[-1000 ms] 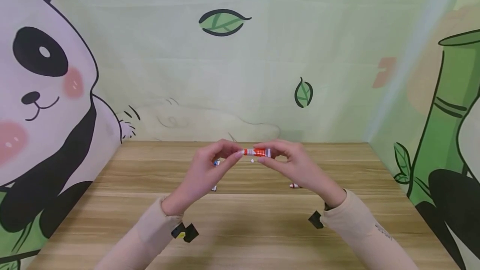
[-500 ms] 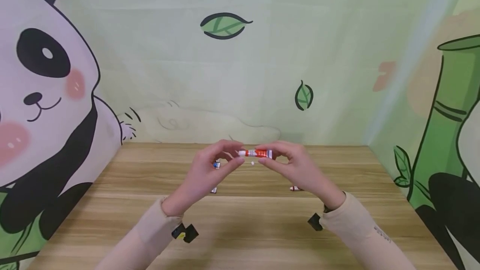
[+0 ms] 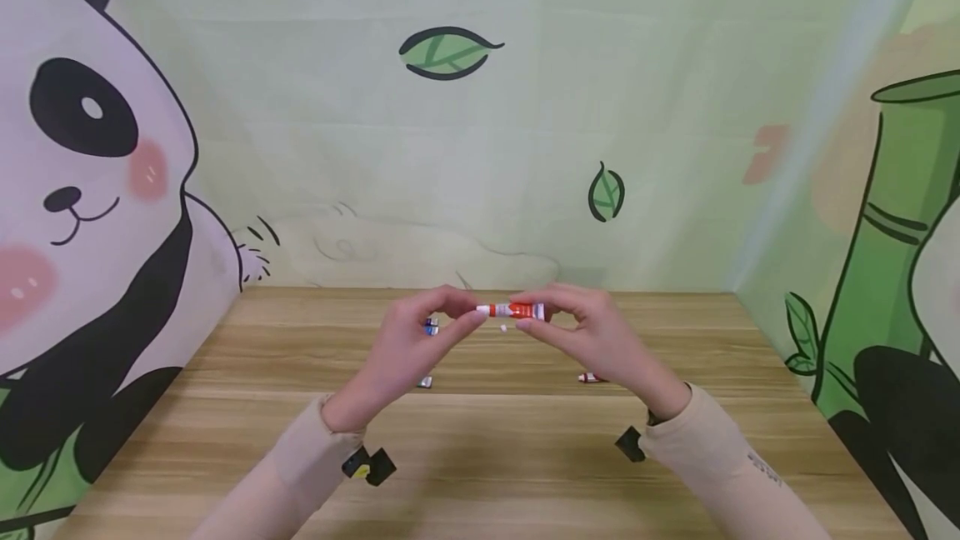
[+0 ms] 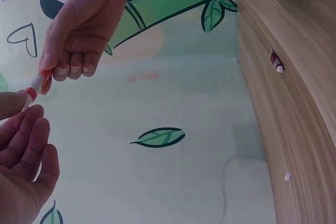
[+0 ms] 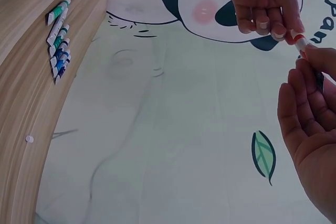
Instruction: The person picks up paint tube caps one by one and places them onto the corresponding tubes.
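Note:
A small paint tube (image 3: 517, 311), red and white with a white cap, is held level above the table between both hands. My right hand (image 3: 588, 319) pinches its flat crimped end between thumb and fingers. At the other end, my left hand (image 3: 420, 338) has thumb and fingertips on the white cap. In the left wrist view, the left thumb (image 4: 11, 104) lies over the cap end. A small white piece (image 3: 503, 328) lies on the table beyond the hands. Behind the right hand lies a dark red paint tube (image 3: 591, 377) with a white cap, partly hidden.
Several green, white and blue paint tubes (image 5: 59, 40) lie in a row on the left of the table, mostly hidden behind the left hand in the head view. The wooden table (image 3: 480, 457) ends at a printed panda backdrop (image 3: 480, 148).
The left fingers covered the cap, parted from it half a second ago so it showed, and are now back on its end. The right hand keeps its grip on the tube.

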### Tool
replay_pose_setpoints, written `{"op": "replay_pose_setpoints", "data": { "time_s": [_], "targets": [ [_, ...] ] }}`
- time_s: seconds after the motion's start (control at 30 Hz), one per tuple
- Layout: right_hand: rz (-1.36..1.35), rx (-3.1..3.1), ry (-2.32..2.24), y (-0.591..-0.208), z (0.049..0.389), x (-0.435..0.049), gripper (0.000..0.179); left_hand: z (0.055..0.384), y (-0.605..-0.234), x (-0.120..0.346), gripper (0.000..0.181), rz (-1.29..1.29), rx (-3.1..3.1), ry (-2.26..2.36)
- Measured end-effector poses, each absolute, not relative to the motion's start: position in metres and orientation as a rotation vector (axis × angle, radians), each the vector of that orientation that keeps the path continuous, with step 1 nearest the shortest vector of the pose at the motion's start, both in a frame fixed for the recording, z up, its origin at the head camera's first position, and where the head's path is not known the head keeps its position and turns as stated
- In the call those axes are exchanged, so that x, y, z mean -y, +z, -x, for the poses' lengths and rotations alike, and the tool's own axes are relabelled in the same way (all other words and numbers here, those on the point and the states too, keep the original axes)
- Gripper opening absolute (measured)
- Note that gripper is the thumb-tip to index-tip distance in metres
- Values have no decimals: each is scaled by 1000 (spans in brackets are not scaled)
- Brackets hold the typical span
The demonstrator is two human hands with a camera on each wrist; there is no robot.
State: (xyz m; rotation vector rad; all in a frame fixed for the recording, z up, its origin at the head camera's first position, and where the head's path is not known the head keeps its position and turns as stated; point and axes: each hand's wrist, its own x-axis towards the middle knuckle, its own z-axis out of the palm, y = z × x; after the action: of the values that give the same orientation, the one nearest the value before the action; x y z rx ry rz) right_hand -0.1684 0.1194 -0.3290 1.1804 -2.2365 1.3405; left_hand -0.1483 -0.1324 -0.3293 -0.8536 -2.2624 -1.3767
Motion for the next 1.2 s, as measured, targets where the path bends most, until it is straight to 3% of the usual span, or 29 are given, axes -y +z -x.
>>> {"op": "replay_pose_setpoints", "data": {
  "time_s": [0.67, 1.2],
  "targets": [
    [-1207, 2151, 1289, -328, 167, -122, 33, 147, -327, 131, 16, 876, 2363, -1353],
    [-1231, 2193, 1217, -328, 167, -122, 30, 147, -328, 132, 10, 1023, 2270, -1210]
  ]
}}
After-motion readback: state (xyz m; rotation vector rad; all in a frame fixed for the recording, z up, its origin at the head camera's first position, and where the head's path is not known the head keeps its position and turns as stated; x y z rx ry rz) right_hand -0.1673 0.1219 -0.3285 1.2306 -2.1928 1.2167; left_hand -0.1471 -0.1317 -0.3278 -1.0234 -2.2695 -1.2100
